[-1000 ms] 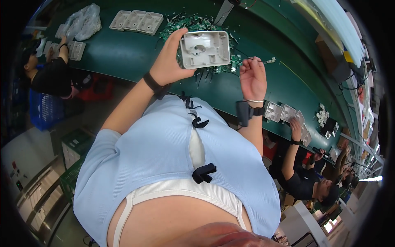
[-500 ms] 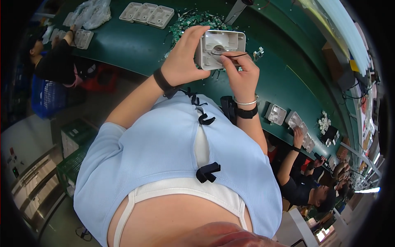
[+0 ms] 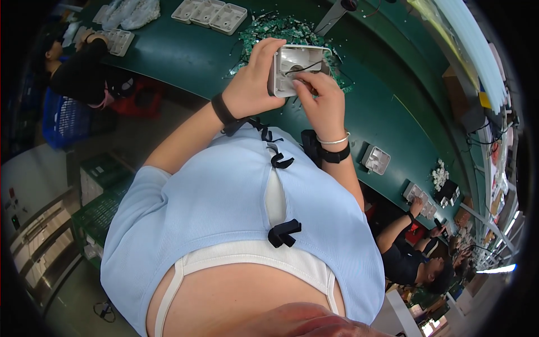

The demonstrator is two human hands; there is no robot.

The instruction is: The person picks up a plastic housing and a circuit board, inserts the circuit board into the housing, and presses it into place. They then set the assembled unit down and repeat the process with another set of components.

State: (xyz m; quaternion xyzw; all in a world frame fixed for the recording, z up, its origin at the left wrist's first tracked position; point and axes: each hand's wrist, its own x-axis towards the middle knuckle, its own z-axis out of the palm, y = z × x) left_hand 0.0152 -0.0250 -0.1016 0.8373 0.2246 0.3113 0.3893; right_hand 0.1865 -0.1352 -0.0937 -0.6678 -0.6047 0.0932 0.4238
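My left hand (image 3: 251, 78) grips a light grey plastic housing (image 3: 274, 84) by its left side, thumb below and fingers along the upper edge. It is held tilted above the bench, with its open, compartmented inside showing. My right hand (image 3: 323, 96) reaches in from the right, thumb and forefinger bent together near a round feature at the middle. Just above those fingertips a thin black wire (image 3: 312, 65) slants up to the right. Whatever the fingertips pinch is hidden. Behind the housing lies a heap of small green circuit boards (image 3: 264, 36) with wires.
On the green bench (image 3: 185, 70) are a row of grey housings (image 3: 209, 16) at far left, a single housing (image 3: 376, 159) at right, and a metal post (image 3: 331, 21). Co-workers sit at left (image 3: 78, 73) and right (image 3: 407, 258), each handling housings.
My right hand has shifted left and deeper into the housing; the black wire now slants more steeply above the fingers. A small board right of the housing no longer shows there.
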